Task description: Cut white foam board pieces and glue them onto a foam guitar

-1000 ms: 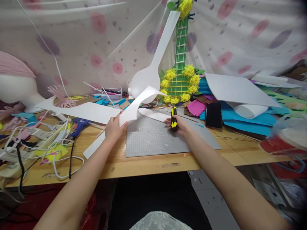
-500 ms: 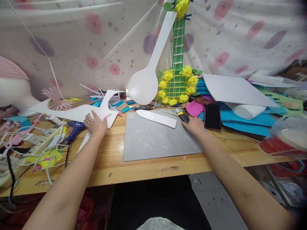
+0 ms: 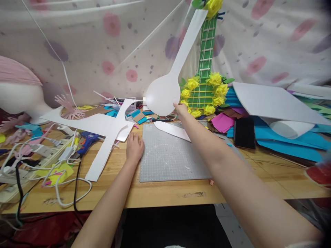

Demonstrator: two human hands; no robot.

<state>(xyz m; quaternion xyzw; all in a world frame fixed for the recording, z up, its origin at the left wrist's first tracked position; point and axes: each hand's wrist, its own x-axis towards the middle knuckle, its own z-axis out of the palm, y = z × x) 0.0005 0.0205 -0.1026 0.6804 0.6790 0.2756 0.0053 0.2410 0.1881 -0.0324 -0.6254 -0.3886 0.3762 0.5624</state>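
Observation:
A white, guitar-shaped board cutout [image 3: 162, 94] with a round body and a long neck leans upright against the back curtain. My right hand [image 3: 181, 109] is at the lower right edge of its body, thumb on the front face and the other fingers mostly hidden. My left hand [image 3: 134, 148] rests on the wooden table beside the left edge of the grey cutting mat [image 3: 165, 158], fingers extended and holding nothing. On the mat lies a white strip [image 3: 173, 130] with a rounded end, partly covered by my right forearm. White board offcuts [image 3: 103, 151] lie left of my left hand.
A green guitar model [image 3: 207, 65] with yellow flowers stands behind the cutout. Left are a blue glue gun [image 3: 89, 140], tangled cables and a power strip [image 3: 43, 155]. Right are a black phone [image 3: 244, 132], blue sheets [image 3: 289, 141] and a large white sheet [image 3: 276, 101].
My right hand has left the utility knife on the mat and reached up to the white cutout. My left hand has moved from the offcuts to the table beside the mat.

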